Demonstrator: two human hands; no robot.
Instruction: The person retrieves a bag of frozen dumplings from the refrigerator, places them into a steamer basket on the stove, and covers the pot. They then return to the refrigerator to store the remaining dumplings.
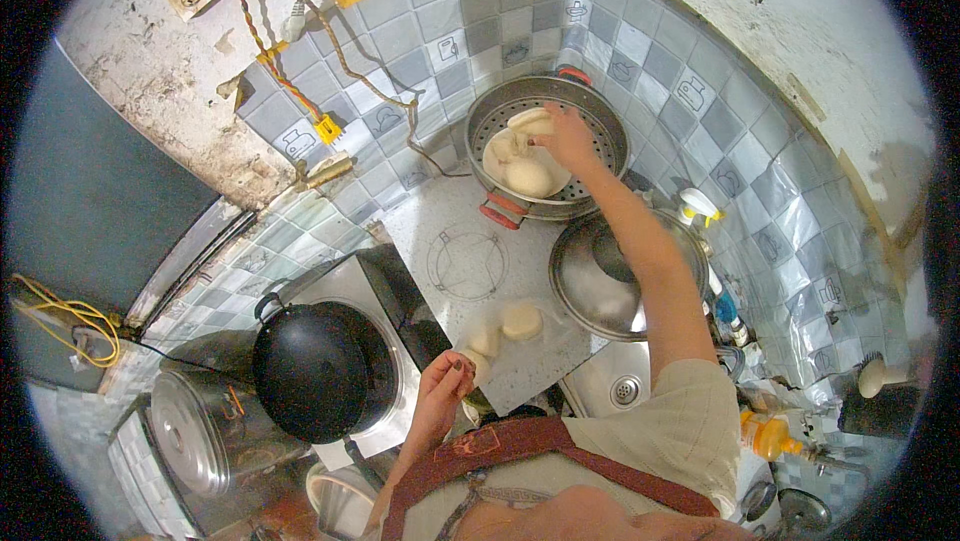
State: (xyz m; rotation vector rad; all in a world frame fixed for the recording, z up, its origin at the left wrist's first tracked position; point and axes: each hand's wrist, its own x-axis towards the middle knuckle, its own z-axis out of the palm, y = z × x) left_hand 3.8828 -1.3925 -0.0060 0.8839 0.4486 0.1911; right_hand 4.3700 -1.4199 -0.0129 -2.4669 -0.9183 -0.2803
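Observation:
My right hand (568, 142) reaches into a metal steamer pot (622, 143). Its thumb and fingers are around the edge of a pale dough piece (527, 120), which looks tilted. A round, smooth dough ball (528, 179) sits nearer me in the same pot, on a pale liner (496, 158) over the perforated steamer plate (496, 119). My left hand (444, 385) is above the near edge of the counter, fingertips pinched together with nothing visible between them. Beside it, flattened dough rounds (521, 321) lie on the counter, one partly behind my fingers.
A black wok (311, 372) stands on the stove at left, beside a large lidded metal pot (187, 443). Right of the dough lies a domed steel lid (592, 286), near the sink (600, 383). A spray bottle (699, 205) stands by the tiled wall. Cords hang above the counter.

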